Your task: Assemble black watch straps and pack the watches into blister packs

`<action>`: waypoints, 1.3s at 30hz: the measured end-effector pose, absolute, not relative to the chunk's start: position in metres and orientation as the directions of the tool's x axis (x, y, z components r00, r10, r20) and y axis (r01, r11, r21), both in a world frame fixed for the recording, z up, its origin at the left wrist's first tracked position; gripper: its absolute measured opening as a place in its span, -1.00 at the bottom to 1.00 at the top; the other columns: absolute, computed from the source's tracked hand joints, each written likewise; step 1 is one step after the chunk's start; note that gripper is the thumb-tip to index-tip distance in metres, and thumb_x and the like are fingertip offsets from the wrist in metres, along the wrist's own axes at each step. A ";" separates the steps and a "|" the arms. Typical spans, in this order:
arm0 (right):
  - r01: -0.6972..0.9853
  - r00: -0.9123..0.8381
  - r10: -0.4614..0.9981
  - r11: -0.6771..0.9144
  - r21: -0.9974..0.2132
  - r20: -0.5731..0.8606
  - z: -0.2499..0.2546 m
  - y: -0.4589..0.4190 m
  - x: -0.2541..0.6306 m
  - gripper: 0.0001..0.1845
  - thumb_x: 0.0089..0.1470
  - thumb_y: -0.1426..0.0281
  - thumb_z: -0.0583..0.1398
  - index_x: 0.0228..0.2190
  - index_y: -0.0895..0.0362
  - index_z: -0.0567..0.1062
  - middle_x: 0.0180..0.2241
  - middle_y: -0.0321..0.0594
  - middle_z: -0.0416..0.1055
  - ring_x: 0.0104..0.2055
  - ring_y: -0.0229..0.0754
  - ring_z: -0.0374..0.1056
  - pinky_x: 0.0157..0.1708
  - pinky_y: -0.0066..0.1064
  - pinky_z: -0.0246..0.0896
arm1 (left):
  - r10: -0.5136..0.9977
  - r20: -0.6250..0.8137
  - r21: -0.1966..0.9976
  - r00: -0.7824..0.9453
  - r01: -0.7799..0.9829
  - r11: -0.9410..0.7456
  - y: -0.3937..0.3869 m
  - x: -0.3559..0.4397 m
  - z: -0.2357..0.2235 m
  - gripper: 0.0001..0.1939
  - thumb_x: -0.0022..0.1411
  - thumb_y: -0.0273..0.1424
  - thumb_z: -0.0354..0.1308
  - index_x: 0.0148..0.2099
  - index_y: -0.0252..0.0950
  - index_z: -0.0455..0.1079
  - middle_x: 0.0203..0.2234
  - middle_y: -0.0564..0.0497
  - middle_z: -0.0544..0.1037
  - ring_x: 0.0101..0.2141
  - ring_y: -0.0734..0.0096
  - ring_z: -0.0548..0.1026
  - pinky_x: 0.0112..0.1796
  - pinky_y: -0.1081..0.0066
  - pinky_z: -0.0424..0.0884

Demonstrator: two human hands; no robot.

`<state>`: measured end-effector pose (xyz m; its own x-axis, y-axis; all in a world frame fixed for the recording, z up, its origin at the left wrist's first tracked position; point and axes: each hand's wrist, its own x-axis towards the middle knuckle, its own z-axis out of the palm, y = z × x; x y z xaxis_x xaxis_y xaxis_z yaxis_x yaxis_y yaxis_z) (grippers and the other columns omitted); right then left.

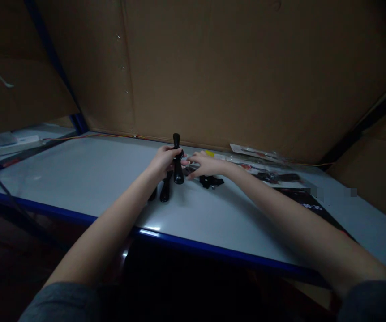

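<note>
My left hand (164,159) is closed around the middle of a glossy black handle (178,173) that flares at both ends and is held nearly upright over the table. Just to its right, my right hand (208,164) has its fingers curved and apart, close to the handle; I see nothing gripped in it. A small greyish item (189,169) shows dimly under those fingers. Below my left hand lies a second black handle (165,192), with another dark end (153,195) beside it, partly covered by my wrist. Small black parts (211,181) lie below my right wrist.
The light grey tabletop (79,174) has a blue front edge (196,243). Clear plastic packages (276,175) and a black printed sheet (300,203) lie to the right. A brown cardboard wall (213,76) rises behind, with thin cables (112,135) along its base.
</note>
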<state>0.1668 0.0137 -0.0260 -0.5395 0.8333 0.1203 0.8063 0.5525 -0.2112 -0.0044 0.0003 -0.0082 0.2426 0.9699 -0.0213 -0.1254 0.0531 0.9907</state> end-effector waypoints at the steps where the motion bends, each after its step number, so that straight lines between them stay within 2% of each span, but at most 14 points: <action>1: 0.805 -0.551 0.829 0.558 -0.200 0.092 -0.027 0.018 0.167 -0.43 -0.27 0.10 0.28 -0.18 0.10 0.44 -0.16 -0.09 0.27 -0.02 0.08 0.10 -0.06 -0.19 0.03 | 0.970 -0.021 0.988 0.241 -0.141 0.056 0.000 -0.004 -0.008 -0.96 0.17 -0.54 0.03 -0.35 -0.38 0.27 -0.41 -0.08 0.53 -0.62 0.52 0.47 -0.60 0.53 0.38; 7: 0.824 -0.531 0.847 0.511 -0.243 -0.019 -0.027 0.036 0.172 -0.37 -0.38 0.03 0.30 -0.27 0.16 0.46 -0.22 -0.08 0.28 -0.09 0.06 0.16 -0.15 -0.24 0.11 | 0.968 -0.070 0.972 0.240 -0.202 0.120 -0.001 -0.004 -0.009 -0.94 0.19 -0.55 0.00 -0.34 -0.41 0.26 -0.38 -0.15 0.54 -0.61 0.53 0.48 -0.60 0.55 0.39; 12: 0.740 -0.558 0.830 0.509 -0.440 0.022 -0.025 0.029 0.166 -0.29 -0.43 0.19 0.36 -0.15 0.18 0.40 -0.29 -0.18 0.36 -0.25 -0.11 0.26 -0.32 -0.35 0.15 | 0.973 -0.069 0.970 0.219 -0.214 0.117 -0.002 -0.003 -0.007 -0.96 0.17 -0.52 0.02 -0.29 -0.40 0.27 -0.39 -0.13 0.55 -0.65 0.54 0.46 -0.62 0.54 0.38; 14: 0.700 -0.564 0.824 0.511 -0.498 0.052 -0.023 0.023 0.166 -0.36 -0.38 0.25 0.34 -0.17 0.17 0.42 -0.35 -0.23 0.37 -0.33 -0.18 0.28 -0.38 -0.40 0.14 | 0.971 -0.071 0.970 0.230 -0.210 0.121 -0.003 -0.002 -0.006 -0.95 0.17 -0.53 0.01 -0.28 -0.41 0.27 -0.39 -0.15 0.55 -0.66 0.54 0.45 -0.63 0.55 0.37; 17: 0.684 -0.543 0.833 0.514 -0.518 0.110 -0.018 0.015 0.174 -0.61 -0.25 0.28 0.29 -0.31 0.18 0.47 -0.47 -0.29 0.36 -0.41 -0.24 0.27 -0.45 -0.43 0.11 | 0.950 -0.101 0.971 0.296 -0.180 0.159 -0.005 -0.003 -0.004 -0.91 0.16 -0.55 -0.01 -0.25 -0.44 0.28 -0.41 -0.17 0.55 -0.65 0.51 0.46 -0.61 0.53 0.38; 19: 0.687 -0.491 0.853 0.503 -0.525 0.176 -0.013 0.008 0.184 -0.73 -0.21 0.29 0.27 -0.40 0.18 0.48 -0.51 -0.30 0.37 -0.44 -0.26 0.28 -0.45 -0.44 0.12 | 0.919 -0.138 0.968 0.369 -0.146 0.204 -0.006 -0.003 -0.004 -0.86 0.16 -0.55 -0.01 -0.20 -0.44 0.29 -0.44 -0.17 0.55 -0.63 0.47 0.48 -0.59 0.50 0.40; 21: 0.687 -0.406 0.873 0.486 -0.539 0.271 -0.006 -0.003 0.195 -0.77 -0.19 0.29 0.27 -0.43 0.17 0.48 -0.51 -0.28 0.39 -0.46 -0.26 0.29 -0.46 -0.43 0.13 | 0.858 -0.206 0.951 0.471 -0.112 0.290 -0.009 -0.002 -0.004 -0.82 0.18 -0.50 -0.03 -0.17 -0.44 0.29 -0.43 -0.18 0.56 -0.59 0.40 0.50 -0.56 0.46 0.41; 24: 0.690 -0.262 0.835 0.512 -0.511 0.484 0.004 -0.030 0.208 -0.80 -0.13 0.29 0.25 -0.42 0.15 0.48 -0.49 -0.24 0.42 -0.46 -0.24 0.31 -0.46 -0.42 0.16 | 0.727 -0.295 0.901 0.619 -0.072 0.427 -0.014 0.002 -0.006 -0.73 0.23 -0.37 -0.10 -0.17 -0.45 0.31 -0.40 -0.22 0.55 -0.49 0.31 0.54 -0.49 0.41 0.43; 26: 0.705 -0.243 0.746 0.575 -0.415 0.620 0.008 -0.051 0.211 -0.86 -0.07 0.31 0.23 -0.42 0.12 0.48 -0.44 -0.23 0.45 -0.39 -0.21 0.34 -0.38 -0.37 0.19 | 0.656 -0.314 0.874 0.686 -0.062 0.482 -0.019 0.005 -0.008 -0.68 0.24 -0.32 -0.13 -0.16 -0.45 0.31 -0.38 -0.23 0.55 -0.43 0.26 0.55 -0.43 0.36 0.45; 29: 0.685 -0.374 0.622 0.685 -0.247 0.688 0.007 -0.075 0.209 -0.92 0.01 0.38 0.18 -0.44 0.06 0.50 -0.37 -0.25 0.49 -0.26 -0.17 0.36 -0.20 -0.28 0.18 | 0.552 -0.320 0.843 0.770 -0.034 0.537 -0.024 0.010 -0.011 -0.64 0.23 -0.28 -0.13 -0.12 -0.45 0.31 -0.36 -0.23 0.55 -0.37 0.18 0.55 -0.33 0.24 0.45; 31: 0.634 -0.463 0.573 0.747 -0.199 0.676 0.000 -0.082 0.205 -0.85 0.05 0.43 0.14 -0.43 0.03 0.52 -0.32 -0.26 0.50 -0.20 -0.17 0.37 -0.14 -0.25 0.18 | 0.512 -0.317 0.837 0.798 -0.018 0.548 -0.025 0.012 -0.013 -0.63 0.23 -0.27 -0.13 -0.11 -0.43 0.31 -0.36 -0.21 0.55 -0.36 0.17 0.55 -0.29 0.19 0.44; 35: 0.524 -0.535 0.549 0.812 -0.257 0.642 -0.020 -0.082 0.201 -0.72 0.07 0.51 0.06 -0.38 0.01 0.54 -0.26 -0.26 0.50 -0.14 -0.21 0.37 -0.10 -0.23 0.23 | 0.534 -0.336 0.839 0.776 -0.010 0.544 -0.025 0.013 -0.015 -0.68 0.23 -0.30 -0.10 -0.11 -0.41 0.32 -0.42 -0.18 0.55 -0.41 0.22 0.55 -0.28 0.20 0.44; 39: 0.496 -0.512 0.588 0.797 -0.344 0.626 -0.032 -0.082 0.199 -0.65 0.03 0.58 0.03 -0.34 -0.01 0.54 -0.21 -0.28 0.48 -0.09 -0.24 0.36 -0.05 -0.23 0.24 | 0.541 -0.359 0.841 0.760 0.012 0.541 -0.027 0.013 -0.016 -0.69 0.24 -0.34 -0.09 -0.14 -0.47 0.35 -0.46 -0.18 0.54 -0.39 0.24 0.55 -0.29 0.23 0.45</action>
<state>0.1993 -0.0821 -0.0324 -0.5122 0.5883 0.6257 0.4960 0.7974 -0.3437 0.0134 -0.0271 -0.0156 0.7602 0.5413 -0.3593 0.0119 0.5413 0.8407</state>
